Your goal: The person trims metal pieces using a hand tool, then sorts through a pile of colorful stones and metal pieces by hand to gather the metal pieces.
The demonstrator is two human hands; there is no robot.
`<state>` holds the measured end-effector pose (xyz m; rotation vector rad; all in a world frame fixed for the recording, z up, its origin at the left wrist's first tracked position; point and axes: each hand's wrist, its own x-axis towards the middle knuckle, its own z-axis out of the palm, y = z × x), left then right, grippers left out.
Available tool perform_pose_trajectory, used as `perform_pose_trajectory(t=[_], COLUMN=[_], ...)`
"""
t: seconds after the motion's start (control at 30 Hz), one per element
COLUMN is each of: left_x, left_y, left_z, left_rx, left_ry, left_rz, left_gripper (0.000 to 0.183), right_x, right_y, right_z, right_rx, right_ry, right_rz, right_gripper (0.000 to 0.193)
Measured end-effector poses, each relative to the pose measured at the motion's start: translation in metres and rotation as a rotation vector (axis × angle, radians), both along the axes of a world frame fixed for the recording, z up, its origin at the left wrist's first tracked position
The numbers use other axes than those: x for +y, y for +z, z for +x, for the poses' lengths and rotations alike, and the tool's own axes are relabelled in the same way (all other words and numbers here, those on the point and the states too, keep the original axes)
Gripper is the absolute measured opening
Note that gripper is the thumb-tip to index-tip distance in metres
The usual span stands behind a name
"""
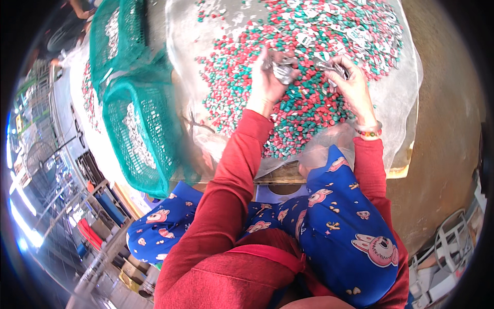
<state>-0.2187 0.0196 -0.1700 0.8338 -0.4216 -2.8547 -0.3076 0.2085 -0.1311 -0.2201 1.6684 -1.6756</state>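
Small red, green and whitish pebble-like pieces (pixel 303 110) lie spread over a pale translucent sheet (pixel 393 110). Flat silvery metal pieces (pixel 355 33) are mixed among them, thickest at the far right. Over the middle of the heap, my left hand (pixel 265 85) is cupped around a few shiny metal pieces (pixel 282 71), its fingers partly blurred. To its right, my right hand (pixel 354 85) has its fingers closed on several thin metal pieces (pixel 339 70), just above the pebbles. Their exact shape is too small to make out.
On the left stand two green plastic baskets (pixel 109 116) draped with green netting, with silvery pieces inside. The wooden table edge (pixel 278 177) runs just in front of my knees. A brown wall or floor surface (pixel 442 129) lies to the right, with a white metal frame (pixel 447 242) below.
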Motion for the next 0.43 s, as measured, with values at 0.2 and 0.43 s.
perform_pose_trajectory(t=[0.2, 0.43], left_x=[0.051, 0.028], left_y=[-0.011, 0.009], left_z=[0.032, 0.07], left_rx=[0.077, 0.16], left_ry=[0.003, 0.241], left_rz=[0.391, 0.574], left_gripper=[0.039, 0.037], right_x=[-0.042, -0.074], right_y=[0.028, 0.086], right_z=[0.041, 0.076], right_rx=[0.996, 1.148], right_ry=[0.385, 0.463], right_rz=[0.259, 0.106], right_gripper=[0.034, 0.049])
